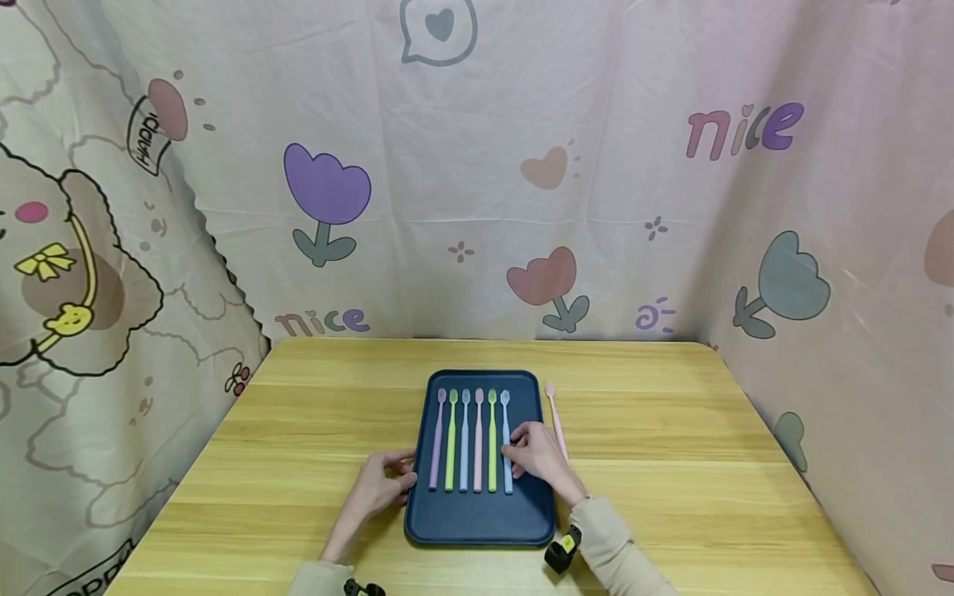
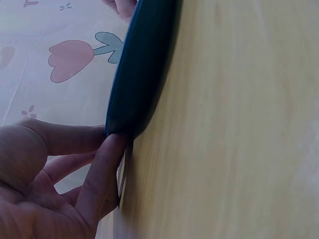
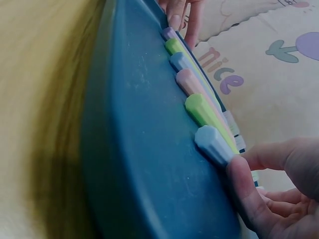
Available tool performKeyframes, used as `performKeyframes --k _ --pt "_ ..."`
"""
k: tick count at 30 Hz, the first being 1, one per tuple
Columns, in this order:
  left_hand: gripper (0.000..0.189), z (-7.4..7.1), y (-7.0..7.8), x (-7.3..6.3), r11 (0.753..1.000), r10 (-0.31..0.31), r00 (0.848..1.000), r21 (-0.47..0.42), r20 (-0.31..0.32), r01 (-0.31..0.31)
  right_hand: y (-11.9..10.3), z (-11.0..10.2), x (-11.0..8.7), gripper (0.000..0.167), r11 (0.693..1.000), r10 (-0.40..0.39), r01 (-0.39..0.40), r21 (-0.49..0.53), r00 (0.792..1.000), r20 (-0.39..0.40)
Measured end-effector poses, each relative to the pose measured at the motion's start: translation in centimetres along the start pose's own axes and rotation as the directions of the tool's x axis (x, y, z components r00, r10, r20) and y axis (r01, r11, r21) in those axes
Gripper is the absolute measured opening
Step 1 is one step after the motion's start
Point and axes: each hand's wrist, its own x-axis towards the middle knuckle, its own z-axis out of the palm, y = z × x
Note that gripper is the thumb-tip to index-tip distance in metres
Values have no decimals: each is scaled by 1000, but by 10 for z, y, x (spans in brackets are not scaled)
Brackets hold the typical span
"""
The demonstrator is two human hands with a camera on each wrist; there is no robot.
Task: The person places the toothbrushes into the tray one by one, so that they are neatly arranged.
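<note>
A dark blue tray (image 1: 477, 523) lies on the table, bearing several toothbrushes side by side, heads toward the back. From the left they are purple (image 1: 436, 451), green (image 1: 450, 451), blue (image 1: 465, 451), pink (image 1: 479, 451), green (image 1: 492, 451) and light blue. My right hand (image 1: 540, 454) pinches the light blue toothbrush (image 3: 214, 143) at the right of the row, between thumb and fingers. At the tray's left rim, my left hand (image 1: 378, 484) grips the edge with thumb and finger; the left wrist view shows its fingertips (image 2: 115, 142) on the rim.
Outside the tray, a pink toothbrush (image 1: 556, 422) lies on the wooden table (image 1: 656, 430) to the right, partly hidden by my right hand. A printed curtain (image 1: 447, 149) hangs behind the table and along its sides.
</note>
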Motion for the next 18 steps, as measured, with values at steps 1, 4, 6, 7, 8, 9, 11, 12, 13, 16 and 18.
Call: performKeyframes --k 1,4,6,7,8,9,11,12,13,16,18 --pt "41 0 0 0 1000 0 1000 0 0 0 0 0 0 23 1000 0 0 -3 1000 -2" --pt "41 0 0 0 1000 2 1000 1 -1 -2 0 1 0 24 1000 0 0 -9 1000 -8" --pt "41 0 -1 0 1000 1 1000 3 -1 -1 0 1 0 25 1000 -2 1 -15 1000 -13" --pt "41 0 -1 0 1000 1 1000 4 -1 -1 0 1 0 25 1000 -4 4 -16 1000 -16" --pt "41 0 -1 0 1000 1 1000 4 -1 -1 0 1 -1 25 1000 -7 6 -13 1000 -17" --pt "41 0 -1 0 1000 1 1000 5 -2 -1 0 1 -1 25 1000 -10 10 -9 1000 -18" --pt "41 1 -1 0 1000 -1 1000 9 -3 1 1 1 -1 25 1000 -18 18 5 1000 -17" --pt "41 0 -1 0 1000 -1 1000 10 -3 1 2 1 -1 25 1000 -23 23 12 1000 -15" --pt "41 1 -1 0 1000 -3 1000 11 -4 3 2 0 -1 25 999 -29 29 17 999 -14" --pt "41 0 0 0 1000 -7 1000 11 -4 7 4 -2 -2 27 999 -38 38 27 999 -4" --pt "41 0 0 -1 1000 -7 1000 7 -3 7 6 -4 -2 28 999 -44 43 27 999 8"
